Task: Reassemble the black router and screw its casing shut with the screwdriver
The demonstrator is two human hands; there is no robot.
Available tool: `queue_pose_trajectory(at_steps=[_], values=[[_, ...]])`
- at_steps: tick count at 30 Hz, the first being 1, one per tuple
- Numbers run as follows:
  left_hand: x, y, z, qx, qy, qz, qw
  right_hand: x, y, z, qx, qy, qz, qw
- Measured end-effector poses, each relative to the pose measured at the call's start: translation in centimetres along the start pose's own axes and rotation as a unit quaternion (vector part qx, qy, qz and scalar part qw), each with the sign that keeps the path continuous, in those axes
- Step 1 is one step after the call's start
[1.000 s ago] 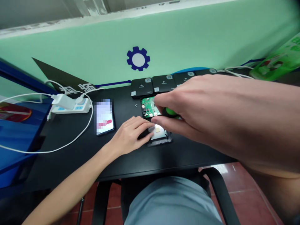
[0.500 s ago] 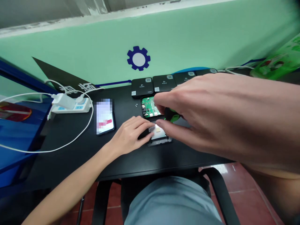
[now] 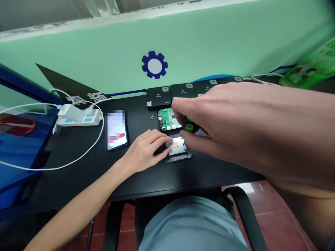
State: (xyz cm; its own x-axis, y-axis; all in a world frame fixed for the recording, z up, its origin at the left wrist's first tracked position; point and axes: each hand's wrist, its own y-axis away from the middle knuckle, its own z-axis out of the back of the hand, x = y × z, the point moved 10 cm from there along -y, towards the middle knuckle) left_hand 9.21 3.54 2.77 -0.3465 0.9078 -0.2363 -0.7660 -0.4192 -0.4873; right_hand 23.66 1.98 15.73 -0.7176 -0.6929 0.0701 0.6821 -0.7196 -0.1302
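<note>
My left hand (image 3: 154,148) holds the left edge of a case cover (image 3: 178,158) lying on the black table. A silvery metal plate (image 3: 180,150) with a small pale square pad (image 3: 176,144) sits in this cover. My right hand (image 3: 206,125) is closed around the black and green handle of a screwdriver (image 3: 189,127); its tip is hidden or too small to make out. Just behind the cover is an open black case with a green circuit board (image 3: 167,119), partly covered from view by my right hand. Small screws (image 3: 152,117) lie left of the board.
Several closed black boxes (image 3: 158,97) stand in a row along the green wall. A phone (image 3: 116,129) with a lit screen lies to the left, beside a white power strip (image 3: 86,118) with looping cables. At the far right is a green bag (image 3: 309,71).
My right hand has shifted slightly with the screwdriver, turning its handle and uncovering the right side of the metal plate. My left hand stays on the cover.
</note>
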Motion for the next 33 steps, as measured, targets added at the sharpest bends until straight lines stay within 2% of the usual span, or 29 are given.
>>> queue_pose_trajectory(at_steps=[5,14,33], values=[[0.1,0.1,-0.1,0.002,0.000,0.003,1.000,0.2,-0.1,-0.2,0.002,-0.012,0.005,1.000],[-0.1,0.0,-0.1,0.010,-0.009,0.001,1.000,1.5,-0.1,0.5,-0.024,0.033,0.032,0.999],[0.2,0.3,-0.2,0.006,0.001,0.002,1.000,0.8,0.8,0.6,-0.047,0.010,0.034,0.998]])
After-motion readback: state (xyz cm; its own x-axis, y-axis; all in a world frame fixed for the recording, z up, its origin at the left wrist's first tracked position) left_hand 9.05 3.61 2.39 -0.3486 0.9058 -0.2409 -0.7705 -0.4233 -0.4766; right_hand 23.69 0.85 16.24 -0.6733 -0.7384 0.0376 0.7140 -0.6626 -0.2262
